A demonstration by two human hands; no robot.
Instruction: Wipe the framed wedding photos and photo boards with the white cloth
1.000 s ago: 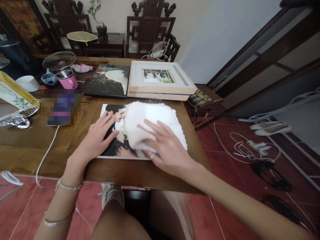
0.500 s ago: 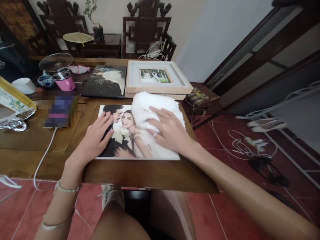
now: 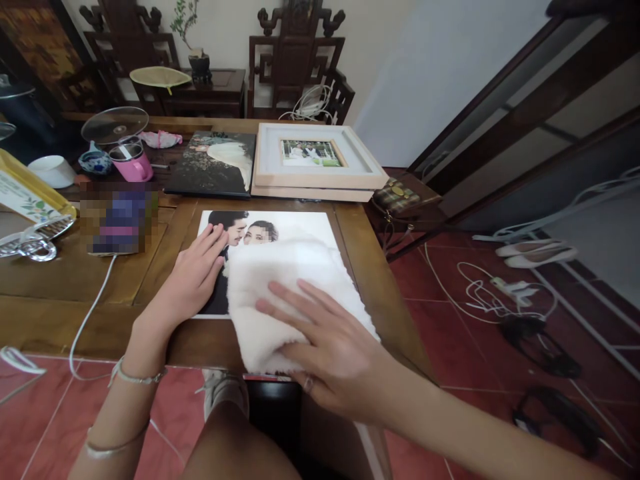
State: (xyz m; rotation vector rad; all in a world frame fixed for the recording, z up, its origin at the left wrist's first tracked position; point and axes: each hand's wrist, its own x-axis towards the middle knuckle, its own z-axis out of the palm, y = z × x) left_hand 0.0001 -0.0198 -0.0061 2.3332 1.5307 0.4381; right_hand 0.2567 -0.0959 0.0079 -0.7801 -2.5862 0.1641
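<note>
A large photo print (image 3: 300, 230) of two people lies flat near the front edge of the wooden table (image 3: 60, 313). My left hand (image 3: 193, 280) rests flat on the print's left side, fingers stretched out. My right hand (image 3: 325, 347) presses a fluffy white cloth (image 3: 280, 280) onto the print's lower right part, fingers spread over it. The cloth hangs a little over the table's front edge.
Behind the print lie a dark photo panel (image 3: 215, 163) and a stacked pale wooden frame (image 3: 317, 160). A pink mug (image 3: 131, 160), bowls, a fan and a white cable (image 3: 87, 313) are at the left. Cables and shoes lie on the red tiled floor at the right.
My right hand has dragged the white cloth from the print's upper right corner down to its front edge. The left hand has stayed in place.
</note>
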